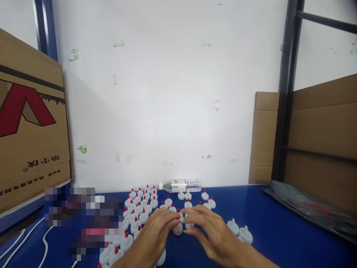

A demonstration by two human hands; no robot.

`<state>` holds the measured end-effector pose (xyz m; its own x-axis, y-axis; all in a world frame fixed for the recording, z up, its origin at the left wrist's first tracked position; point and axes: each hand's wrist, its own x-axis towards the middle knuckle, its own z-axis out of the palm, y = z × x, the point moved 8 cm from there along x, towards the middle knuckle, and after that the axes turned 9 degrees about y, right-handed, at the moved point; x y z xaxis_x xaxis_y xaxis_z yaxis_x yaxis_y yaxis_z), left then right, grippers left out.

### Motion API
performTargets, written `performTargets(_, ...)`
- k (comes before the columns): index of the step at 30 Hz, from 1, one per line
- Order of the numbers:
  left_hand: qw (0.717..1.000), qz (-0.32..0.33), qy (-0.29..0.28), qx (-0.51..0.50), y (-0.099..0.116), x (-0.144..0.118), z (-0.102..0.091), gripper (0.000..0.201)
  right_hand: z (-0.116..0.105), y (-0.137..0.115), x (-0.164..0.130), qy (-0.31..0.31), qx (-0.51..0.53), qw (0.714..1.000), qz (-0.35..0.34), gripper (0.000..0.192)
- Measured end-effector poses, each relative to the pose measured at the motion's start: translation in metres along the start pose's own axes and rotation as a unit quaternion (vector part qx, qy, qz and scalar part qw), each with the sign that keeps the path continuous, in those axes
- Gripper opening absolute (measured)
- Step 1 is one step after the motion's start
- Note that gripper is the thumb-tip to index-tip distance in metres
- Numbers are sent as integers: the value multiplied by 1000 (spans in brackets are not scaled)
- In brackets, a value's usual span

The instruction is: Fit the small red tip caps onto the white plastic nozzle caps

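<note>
In the middle of the head view, my left hand (160, 229) is closed, its fingertips around a small white plastic cap (177, 229). A red tip shows just above, between the two hands; whether it belongs to this cap I cannot tell. Facing it from the right, my right hand (209, 229) curves with its thumb and fingers apart, its fingertips close to the cap. White caps with red tips (143, 216) stand in rows left of and behind my hands. On the right sit two white caps without red tips (245, 235).
A clear plastic bottle (181, 185) lies by the wall. Printed cardboard (33, 149) rises on the left, with white cables (44, 243) below. On the right are a dark plastic bag (312, 208), a black metal frame (283, 111) and plain cardboard (323, 130). The tabletop (237, 201) is blue.
</note>
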<state>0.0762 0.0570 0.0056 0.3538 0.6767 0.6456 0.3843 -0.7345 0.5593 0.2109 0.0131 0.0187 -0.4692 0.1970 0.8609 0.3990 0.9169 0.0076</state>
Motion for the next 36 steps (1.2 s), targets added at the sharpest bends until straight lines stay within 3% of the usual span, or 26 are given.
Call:
performTargets(2, 1000, 22, -5, 7, 5, -2, 2, 38, 1, -3, 1, -1, 13, 1000, -4, 27)
performTargets(7, 1000, -9, -9, -3, 6, -3, 2, 40, 1, -9, -1, 9, -18, 999, -49, 32)
performTargets(14, 1000, 1, -26, 15, 4, -7, 9, 44, 3, -12, -7, 11, -50, 995, -91, 35)
performTargets(17, 999, 5, -16, 46, 10, -5, 5, 42, 1, -14, -3, 19, -51, 994, -97, 37)
performTargets(20, 995, 23, -16, 99, 15, -2, -3, 42, 3, -13, 1, -11, -63, 994, -89, 41)
performTargets(23, 978, 87, -50, 183, 14, 2, -8, 37, 10, 0, 2, -86, -71, 993, -31, 43)
performTargets(26, 948, 123, -59, 288, -2, 8, -19, 34, 11, 25, -2, -131, -64, 987, 67, 43)
performTargets(30, 890, 96, -79, 439, -42, 15, -33, 34, -8, 69, -9, -52, -64, 975, 208, 34)
performTargets(32, 877, 77, -98, 463, -55, 15, -34, 31, -16, 88, -15, -22, -82, 966, 246, 34)
performTargets(36, 883, 60, -113, 451, -60, 11, -26, 25, -8, 110, -28, -93, -122, 950, 271, 48)
